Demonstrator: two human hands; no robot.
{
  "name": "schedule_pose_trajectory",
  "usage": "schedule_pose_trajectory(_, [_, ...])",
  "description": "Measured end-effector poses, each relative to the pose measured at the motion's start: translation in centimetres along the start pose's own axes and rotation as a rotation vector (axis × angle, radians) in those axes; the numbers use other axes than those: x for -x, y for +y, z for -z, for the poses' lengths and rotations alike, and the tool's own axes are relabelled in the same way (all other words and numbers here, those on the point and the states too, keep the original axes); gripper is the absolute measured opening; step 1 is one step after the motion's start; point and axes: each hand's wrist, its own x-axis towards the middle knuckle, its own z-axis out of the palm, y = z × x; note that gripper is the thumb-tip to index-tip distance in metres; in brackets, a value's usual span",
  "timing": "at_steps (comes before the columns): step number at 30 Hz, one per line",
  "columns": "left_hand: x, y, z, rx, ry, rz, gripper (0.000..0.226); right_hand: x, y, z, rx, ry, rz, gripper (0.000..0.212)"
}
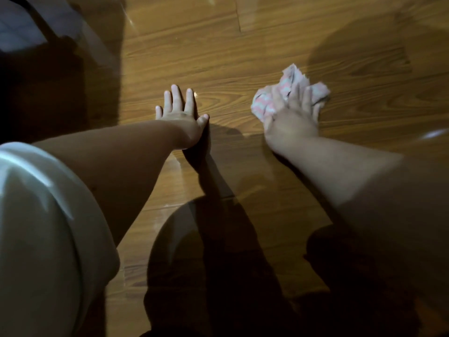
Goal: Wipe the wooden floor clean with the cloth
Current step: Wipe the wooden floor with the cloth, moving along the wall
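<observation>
Since the body's weight seems to rest on the left hand (181, 113), laid flat with fingers spread on the glossy floor (218, 57), that palm could slip on a damp patch and tip the person forward. Off to its right, the right hand (291, 117) presses down with fingers stretched out, blurred, on the crumpled cloth (263, 105); the cloth lies under and just beyond those fingers, bunched, so it may skid free or wipe only a narrow strip

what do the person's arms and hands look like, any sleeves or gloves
The left hand and right hand are bare: no gloves, rings or watch visible. The left arm is bare up to a short pale sleeve; the right arm shows no sleeve.
</observation>
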Motion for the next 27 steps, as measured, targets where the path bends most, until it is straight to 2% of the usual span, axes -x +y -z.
schedule_pose_trajectory(2, [0.4, 0.2, 0.0, 0.006, 0.035, 0.008, 0.07, 1.3, -1.4, -0.5, -0.073, -0.014, 0.094, 0.057])
schedule_pose_trajectory(5, [1.7, 0.8, -1.7, 0.033, 0.105, -0.016, 0.067, 4.0, 0.1, -1.1, -0.036, -0.032, 0.487, 0.053])
schedule_pose_trajectory(6, [2.2, 0.7, -2.5, 0.044, 0.142, -0.013, 0.066, 4.1, 1.2, -0.8, 0.015, -0.041, 0.59, 0.052])
schedule_pose_trajectory(7, [2.8, 0.8, -3.2, 0.048, 0.187, -0.008, 0.064, 3.6, 2.4, -0.5, 0.064, -0.044, 0.617, 0.053])
schedule_pose_trajectory(8, [3.6, 1.2, -4.1, 0.038, 0.221, -0.01, 0.063, 3.3, 3.8, -0.3, 0.08, -0.003, 0.543, 0.056])
schedule_pose_trajectory(9, [3.9, 1.2, -4.5, 0.033, 0.252, -0.006, 0.063, 2.6, 4.5, 0.0, 0.068, 0.057, 0.393, 0.058])
schedule_pose_trajectory(11, [4.2, 1.4, -5.1, 0.041, 0.275, -0.007, 0.062, 1.6, 4.5, 0.4, -0.013, 0.123, -0.007, 0.06])
schedule_pose_trajectory(12, [4.1, 1.3, -4.9, 0.052, 0.276, -0.01, 0.062, 1.6, 3.2, 0.3, -0.032, 0.119, -0.11, 0.061])
schedule_pose_trajectory(13, [4.2, 1.2, -4.9, 0.058, 0.272, -0.009, 0.062, 2.2, 1.8, -0.1, -0.046, 0.09, -0.094, 0.06])
schedule_pose_trajectory(17, [4.3, 0.4, -4.2, 0.097, 0.252, -0.014, 0.061, 5.1, -1.0, -1.6, -0.038, -0.099, 0.62, 0.05])
schedule_pose_trajectory(18, [4.3, 0.6, -4.3, 0.101, 0.236, -0.027, 0.061, 4.8, 0.3, -1.3, 0.013, -0.111, 0.707, 0.049])
schedule_pose_trajectory(19, [4.3, 0.6, -4.1, 0.104, 0.226, -0.046, 0.06, 3.9, 1.8, -0.9, 0.066, -0.083, 0.706, 0.051])
schedule_pose_trajectory(20, [4.3, 0.1, -4.1, 0.098, 0.209, -0.056, 0.06, 3.0, 2.8, -1.0, 0.112, -0.034, 0.618, 0.054])
schedule_pose_trajectory(21, [4.2, 0.0, -4.0, 0.087, 0.208, -0.064, 0.06, 2.0, 4.0, -0.6, 0.133, 0.028, 0.447, 0.058])
schedule_pose_trajectory(23, [4.1, 0.0, -4.2, 0.077, 0.208, -0.076, 0.059, 0.5, 5.0, 0.3, 0.03, 0.104, 0.022, 0.061])
schedule_pose_trajectory(24, [4.1, -0.1, -4.1, 0.06, 0.212, -0.074, 0.059, 0.2, 4.2, 0.3, -0.034, 0.12, -0.131, 0.06])
schedule_pose_trajectory(25, [4.3, -0.1, -4.3, 0.042, 0.212, -0.066, 0.059, 0.6, 2.9, 0.0, -0.058, 0.123, -0.183, 0.059])
schedule_pose_trajectory(26, [4.1, -0.3, -4.2, 0.049, 0.23, -0.062, 0.059, 1.0, 1.0, -0.3, -0.049, 0.12, -0.127, 0.058])
schedule_pose_trajectory(27, [4.2, -0.2, -4.2, 0.057, 0.224, -0.069, 0.059, 2.1, -0.4, -1.0, -0.04, 0.089, 0.012, 0.057])
